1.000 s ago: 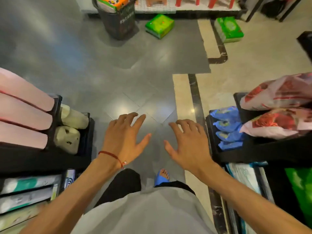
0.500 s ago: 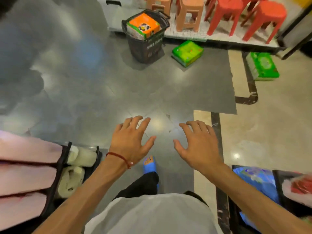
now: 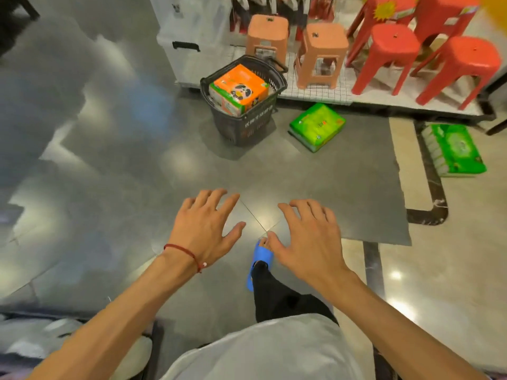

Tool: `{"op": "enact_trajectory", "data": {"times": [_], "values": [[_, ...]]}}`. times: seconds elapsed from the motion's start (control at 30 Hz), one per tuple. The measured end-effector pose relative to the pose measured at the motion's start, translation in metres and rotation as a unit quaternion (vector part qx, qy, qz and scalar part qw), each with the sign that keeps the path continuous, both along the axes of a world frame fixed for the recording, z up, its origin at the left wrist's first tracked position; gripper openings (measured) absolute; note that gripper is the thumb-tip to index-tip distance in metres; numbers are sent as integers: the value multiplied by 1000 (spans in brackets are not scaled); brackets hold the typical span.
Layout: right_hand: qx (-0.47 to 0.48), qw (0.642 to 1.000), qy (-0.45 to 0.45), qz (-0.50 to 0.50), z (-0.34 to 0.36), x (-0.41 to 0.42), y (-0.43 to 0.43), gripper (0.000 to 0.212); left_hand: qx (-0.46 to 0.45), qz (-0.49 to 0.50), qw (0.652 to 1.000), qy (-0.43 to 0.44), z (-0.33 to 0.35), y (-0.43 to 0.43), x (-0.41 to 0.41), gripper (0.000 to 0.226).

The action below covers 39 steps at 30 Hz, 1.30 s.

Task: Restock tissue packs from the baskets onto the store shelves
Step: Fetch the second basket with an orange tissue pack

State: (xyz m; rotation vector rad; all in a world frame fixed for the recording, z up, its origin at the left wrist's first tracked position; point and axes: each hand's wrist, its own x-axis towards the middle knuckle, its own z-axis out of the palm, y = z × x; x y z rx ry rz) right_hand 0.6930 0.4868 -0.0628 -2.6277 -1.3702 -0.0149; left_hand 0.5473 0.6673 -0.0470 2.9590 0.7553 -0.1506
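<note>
Basket (image 3: 247, 127): one orange pack (image 3: 238, 89), maybe more; two green packs (image 3: 317, 126) (image 3: 452, 150); hands (image 3: 203, 229) (image 3: 307, 242) spread empty.

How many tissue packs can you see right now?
3: an orange pack in the black basket, a green pack on the floor beside it, a second green pack farther right. More may hide under the orange one.
</note>
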Motion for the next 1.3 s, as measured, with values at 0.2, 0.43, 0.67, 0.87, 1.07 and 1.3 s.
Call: {"op": "enact_trajectory", "data": {"times": [0.2,0.43,0.67,0.87,1.07,1.3], "values": [[13,1000,23,0,-1,116,134,62,-2,34,999,20,10,126,95,68],[-6,999,37,9,-3,206,277,62,-48,68,996,28,3,260,163,66],[-38,995,60,-71,-28,256,420,62,-66,28,997,33,-19,430,232,69],[-51,983,84,-154,-29,271,517,64,-30,-99,991,86,-12,564,287,68],[-30,979,66,-189,-45,310,577,56,-33,-153,982,105,-22,644,369,66],[-11,973,70,-219,-66,402,633,55,-7,-201,977,76,-42,708,476,60]]}}
